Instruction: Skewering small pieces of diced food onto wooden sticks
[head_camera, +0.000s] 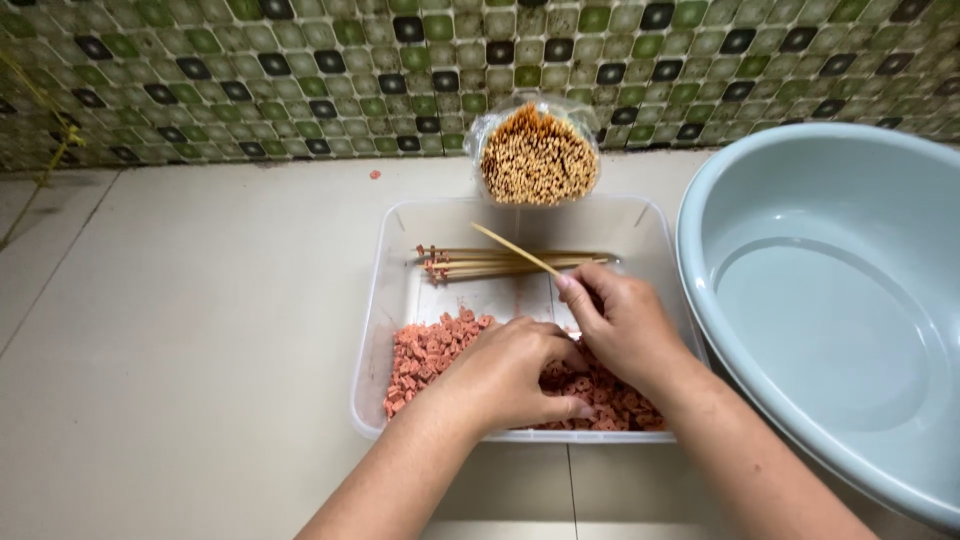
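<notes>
Head view: basin (800, 250) (pale blue) flanks tray (375, 330).

The left hand (510, 375) and right hand (625, 330) are covering much of the pink meat pieces (430, 350), and their fingertips are lying hidden among them. The grey basin (800, 300) is running off the right and bottom edges. The near end of the bamboo skewer (520, 252) is disappearing inside the right hand.

Showing: two hands (520, 375), one clear tray (375, 340), one grey basin (830, 300), one bundle of skewers (538, 157), one skewer (515, 250) being held, perhaps five skewers lying loaded (500, 263).
</notes>
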